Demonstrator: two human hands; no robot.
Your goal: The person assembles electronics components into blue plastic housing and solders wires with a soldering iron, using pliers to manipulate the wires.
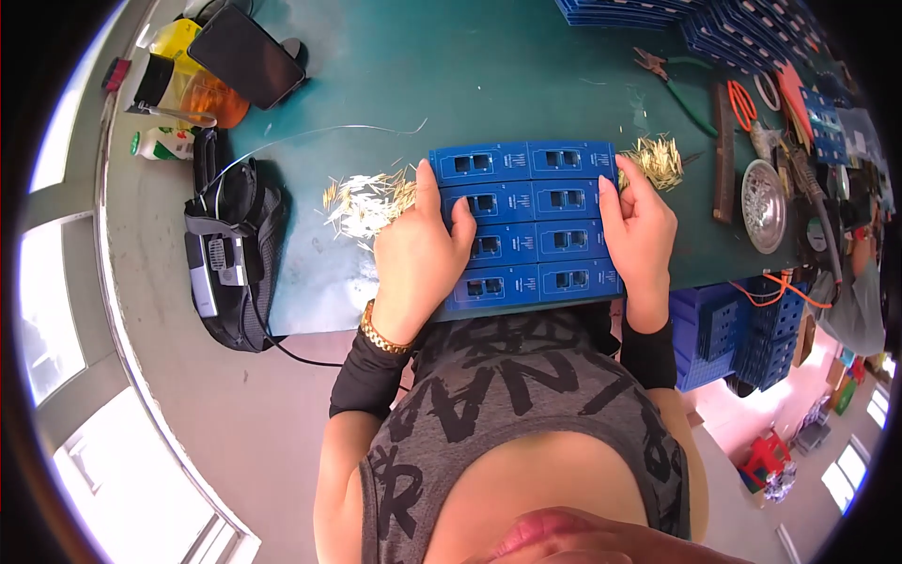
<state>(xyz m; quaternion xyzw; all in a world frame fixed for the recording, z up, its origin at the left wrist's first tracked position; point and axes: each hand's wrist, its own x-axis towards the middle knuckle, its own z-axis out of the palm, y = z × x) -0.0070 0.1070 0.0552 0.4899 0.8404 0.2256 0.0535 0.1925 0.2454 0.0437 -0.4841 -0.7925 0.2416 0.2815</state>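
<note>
A blue circuit board panel (515, 240) lies at the front edge of the green table, made of several sections with pairs of small dark rectangular parts or cutouts. My left hand (413, 256) holds its left side, thumb on the top face and index finger along the edge. My right hand (644, 226) grips the right edge with curled fingers. Close to my left fingers is a loose pile of thin gold-coloured pins (365, 203). A second pile of pins (655, 162) sits just beyond my right fingertips. The panel's underside is hidden.
Stacked blue panels (747, 36) stand at the far right. Green-handled pliers (689, 99), orange-handled scissors (741, 103) and a metal bowl (764, 205) lie along the right side. To the left are a phone (246, 56), a jar (178, 94) and a black bag (230, 310).
</note>
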